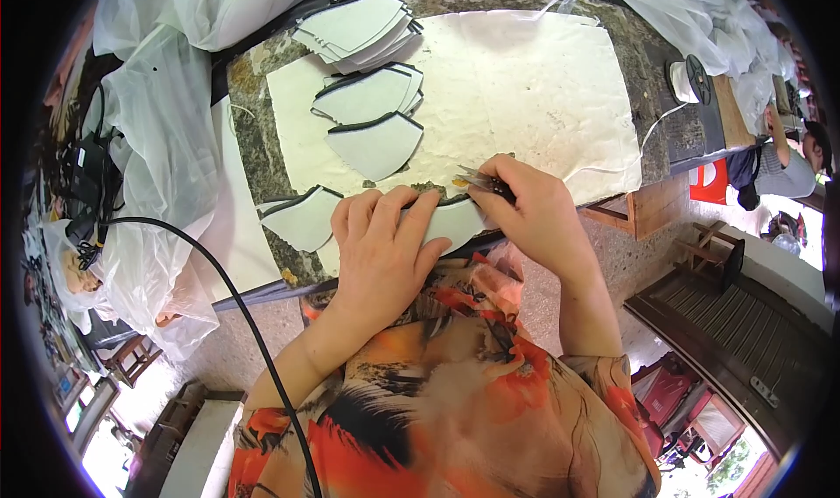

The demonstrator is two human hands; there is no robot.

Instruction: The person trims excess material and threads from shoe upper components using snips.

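At the table's near edge, my left hand (382, 246) lies flat, fingers stretched out, on a pale fan-shaped piece (455, 224) with a dark edge strip. My right hand (535, 211) grips small thread snips (479, 179) with pointed metal blades and a dark handle, beside the piece's dark edge. Part of the piece is hidden under my hands. Left of my left hand lie similar pale pieces (304, 221). Farther off, another single piece (376, 145), a small overlapping group (366, 95) and a thicker stack (354, 27) lie in a row.
A worn white sheet (534, 87) covers much of the mottled board. A spool of white cord (688, 81) stands at right, its cord trailing onto the sheet. Clear plastic bags (166, 139) crowd the left. A black cable (229, 284) crosses my left arm. Another person (783, 170) sits far right.
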